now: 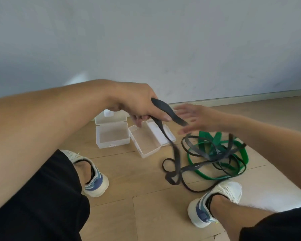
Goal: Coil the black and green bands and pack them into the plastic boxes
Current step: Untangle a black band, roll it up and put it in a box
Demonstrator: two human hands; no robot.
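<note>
Pale wooden floor lies under us, a grey wall beyond. Our left hand curls its fingers round one end of the black band, which trails down to loose loops on the floor. Our right hand, blurred, is spread flat just beside that end, holding nothing. Below it the green band lies tangled with the black. Under the left fingers sit two open plastic boxes.

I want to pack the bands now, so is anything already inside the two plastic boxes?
Both plastic boxes lie open, with no band inside. The left hand hides the nearer box's back corner. The black band crosses its lid.
</note>
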